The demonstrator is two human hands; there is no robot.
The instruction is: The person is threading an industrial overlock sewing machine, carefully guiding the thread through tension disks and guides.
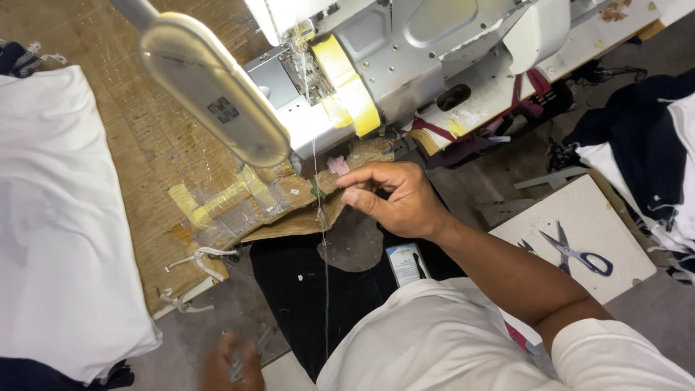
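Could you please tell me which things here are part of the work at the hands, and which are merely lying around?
In hand:
right hand
thread
sewing machine
left hand, blurred, low down

Lying about:
scissors
white board
white cloth
dark garments
lamp

brown worktable (137,152), white cloth (58,232), sewing machine (405,58), white strips (199,259)

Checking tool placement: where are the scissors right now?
The blue-handled scissors lie on a white board at the right, beyond the right forearm, beside dark cloth.
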